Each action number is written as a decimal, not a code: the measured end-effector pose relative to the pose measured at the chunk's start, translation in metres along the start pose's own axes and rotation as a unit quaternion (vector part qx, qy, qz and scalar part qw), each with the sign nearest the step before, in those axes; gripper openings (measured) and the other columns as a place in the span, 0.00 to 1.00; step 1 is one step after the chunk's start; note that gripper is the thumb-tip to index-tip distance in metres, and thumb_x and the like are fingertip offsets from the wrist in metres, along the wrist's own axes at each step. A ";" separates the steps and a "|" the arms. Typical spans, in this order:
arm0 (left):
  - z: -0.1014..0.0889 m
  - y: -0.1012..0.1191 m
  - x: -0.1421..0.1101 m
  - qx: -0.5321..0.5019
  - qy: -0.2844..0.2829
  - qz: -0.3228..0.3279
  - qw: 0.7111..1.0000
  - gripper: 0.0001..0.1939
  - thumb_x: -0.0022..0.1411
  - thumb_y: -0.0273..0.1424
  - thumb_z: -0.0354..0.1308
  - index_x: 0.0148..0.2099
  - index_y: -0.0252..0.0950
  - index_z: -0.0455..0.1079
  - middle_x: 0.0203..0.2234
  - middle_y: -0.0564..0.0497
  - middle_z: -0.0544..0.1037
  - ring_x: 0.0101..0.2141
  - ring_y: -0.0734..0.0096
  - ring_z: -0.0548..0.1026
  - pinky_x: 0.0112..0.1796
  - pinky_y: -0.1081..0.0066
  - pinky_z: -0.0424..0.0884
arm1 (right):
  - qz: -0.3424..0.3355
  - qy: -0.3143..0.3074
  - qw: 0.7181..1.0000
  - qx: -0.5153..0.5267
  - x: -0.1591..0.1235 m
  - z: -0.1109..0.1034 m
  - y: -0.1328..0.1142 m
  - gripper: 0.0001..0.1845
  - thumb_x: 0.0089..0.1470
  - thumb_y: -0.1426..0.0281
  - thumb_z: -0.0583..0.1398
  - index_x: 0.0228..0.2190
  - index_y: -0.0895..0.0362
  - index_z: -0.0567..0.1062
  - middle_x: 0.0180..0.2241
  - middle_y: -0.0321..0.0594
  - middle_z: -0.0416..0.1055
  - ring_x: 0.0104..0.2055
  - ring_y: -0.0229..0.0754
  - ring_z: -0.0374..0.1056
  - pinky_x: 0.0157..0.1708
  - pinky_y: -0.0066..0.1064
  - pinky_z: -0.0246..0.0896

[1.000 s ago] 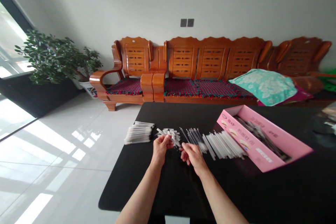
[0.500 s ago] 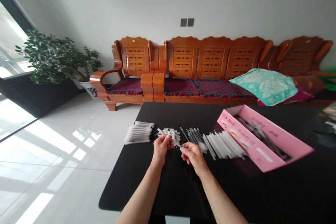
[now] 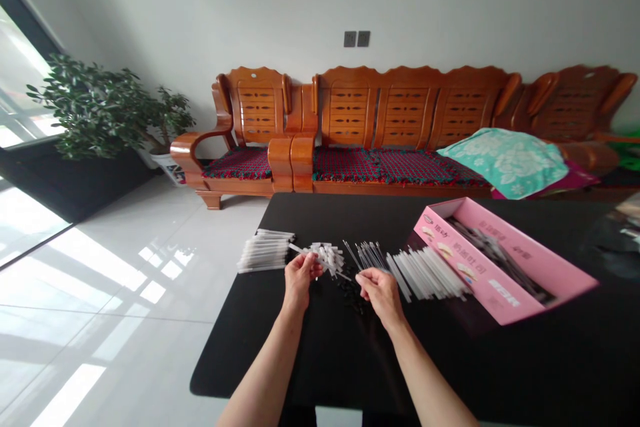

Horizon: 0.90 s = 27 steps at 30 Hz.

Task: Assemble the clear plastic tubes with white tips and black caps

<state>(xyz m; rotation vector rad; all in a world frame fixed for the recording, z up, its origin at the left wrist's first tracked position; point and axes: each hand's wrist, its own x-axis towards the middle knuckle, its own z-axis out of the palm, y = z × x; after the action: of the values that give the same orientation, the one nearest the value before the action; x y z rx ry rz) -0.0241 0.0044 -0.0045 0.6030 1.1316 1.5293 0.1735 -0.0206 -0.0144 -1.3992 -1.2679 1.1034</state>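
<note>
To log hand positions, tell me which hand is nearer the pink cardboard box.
Right. The right hand is left of the pink cardboard box, translucent tubes between them; the left hand is farther left.

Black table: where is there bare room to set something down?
Free: near left, between left forearm and table edge; far strip, between white pieces and sofa; near right, between right forearm and pink box. Crowded: the band from left tubes to box.

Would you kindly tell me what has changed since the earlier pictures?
The left hand has shifted left with the pale stick it holds, and the right hand right, widening the gap; more small black pieces show between them. The pink box and laid-out tubes stayed put.
</note>
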 end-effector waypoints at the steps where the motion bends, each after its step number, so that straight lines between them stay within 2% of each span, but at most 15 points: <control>1: -0.001 0.001 0.000 -0.001 0.003 0.000 1.000 0.27 0.38 0.49 0.74 0.30 0.29 0.75 0.19 0.51 0.75 0.21 0.73 0.74 0.25 0.73 0.73 | -0.005 0.012 1.000 -0.016 0.001 -0.004 0.002 0.18 0.48 0.55 0.63 0.27 0.58 0.76 0.15 0.35 0.68 0.17 0.38 0.63 0.18 0.26 0.57; 6: 0.000 0.001 -0.001 -0.001 0.011 -0.005 1.000 0.28 0.37 0.49 0.74 0.31 0.30 0.75 0.19 0.51 0.74 0.21 0.73 0.74 0.25 0.73 0.73 | -0.039 0.039 0.992 -0.115 0.001 -0.012 0.012 0.17 0.50 0.56 0.61 0.26 0.57 0.77 0.17 0.39 0.71 0.19 0.42 0.68 0.21 0.29 0.59; 12: 0.000 0.002 -0.001 -0.006 0.013 -0.004 1.000 0.29 0.37 0.49 0.74 0.31 0.29 0.75 0.19 0.51 0.75 0.22 0.73 0.74 0.25 0.74 0.73 | -0.081 0.054 0.965 -0.244 -0.003 -0.005 0.014 0.10 0.51 0.61 0.61 0.27 0.54 0.80 0.24 0.42 0.77 0.27 0.46 0.72 0.27 0.32 0.60; 16: 0.000 0.001 -0.002 -0.002 0.008 -0.002 1.000 0.27 0.39 0.48 0.74 0.31 0.29 0.75 0.20 0.51 0.75 0.22 0.73 0.74 0.26 0.73 0.73 | -0.093 0.034 0.973 -0.207 -0.008 0.002 0.001 0.15 0.56 0.58 0.58 0.30 0.55 0.80 0.21 0.42 0.74 0.23 0.45 0.69 0.26 0.32 0.58; 21: 0.002 -0.003 -0.003 0.005 -0.009 -0.011 1.000 0.26 0.40 0.47 0.74 0.31 0.29 0.76 0.19 0.51 0.75 0.22 0.73 0.74 0.25 0.74 0.72 | -0.132 -0.039 0.978 -0.158 -0.016 0.009 -0.016 0.18 0.61 0.58 0.55 0.29 0.55 0.78 0.15 0.36 0.67 0.20 0.42 0.65 0.24 0.30 0.55; 24: -0.005 0.002 0.002 -0.011 0.008 0.006 1.000 0.25 0.41 0.46 0.73 0.33 0.29 0.76 0.20 0.51 0.75 0.22 0.73 0.74 0.26 0.74 0.73 | -0.135 -0.040 0.976 -0.164 -0.016 0.000 -0.014 0.18 0.60 0.59 0.56 0.26 0.55 0.77 0.16 0.36 0.67 0.20 0.41 0.64 0.24 0.30 0.55; 27: -0.018 0.016 0.013 -0.045 0.069 0.057 0.995 0.25 0.43 0.46 0.72 0.35 0.30 0.75 0.20 0.52 0.75 0.23 0.73 0.75 0.28 0.73 0.74 | -0.123 0.007 0.975 -0.184 -0.011 -0.023 -0.001 0.18 0.59 0.58 0.55 0.27 0.55 0.77 0.16 0.36 0.68 0.20 0.42 0.65 0.26 0.30 0.57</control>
<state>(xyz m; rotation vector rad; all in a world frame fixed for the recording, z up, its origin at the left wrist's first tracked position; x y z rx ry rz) -0.0503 0.0109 0.0001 0.5143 1.1421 1.7319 0.1951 -0.0333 -0.0090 -1.4634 -1.6465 0.7124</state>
